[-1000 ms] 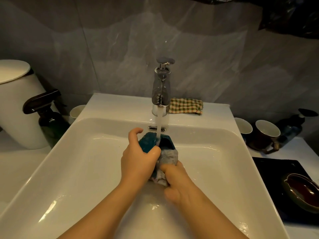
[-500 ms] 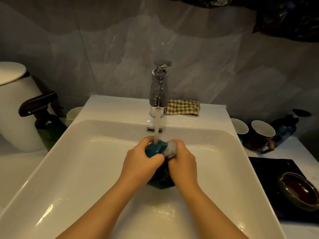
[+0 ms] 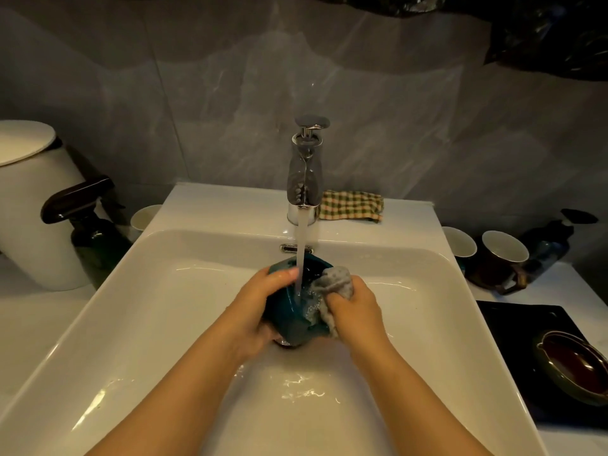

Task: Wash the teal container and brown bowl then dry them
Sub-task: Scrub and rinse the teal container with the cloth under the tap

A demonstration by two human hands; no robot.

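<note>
- The teal container [image 3: 289,320] sits over the middle of the white sink [image 3: 164,291], tilted. Its open mouth faces up and away toward the faucet [image 3: 304,179], and its base points down toward the person. Its long axis runs from base to mouth along that slope.
- The left hand [image 3: 253,311] wraps the container's left wall, fingers curled round it and thumb on the rim.
- The right hand [image 3: 357,311] is clenched on a crumpled grey cloth [image 3: 335,281] with a nubbly texture, pressed to the right rim.
- A straight stream of water [image 3: 301,255] falls into the glossy, dark teal interior.
- 0.5 s ago the hands and cloth covered the mouth; now it lies open to the stream, with the cloth shifted to the right edge.
- The brown bowl [image 3: 575,366], glazed and oval, rests on a black mat [image 3: 513,324] to the right, well apart from the sink.
</note>
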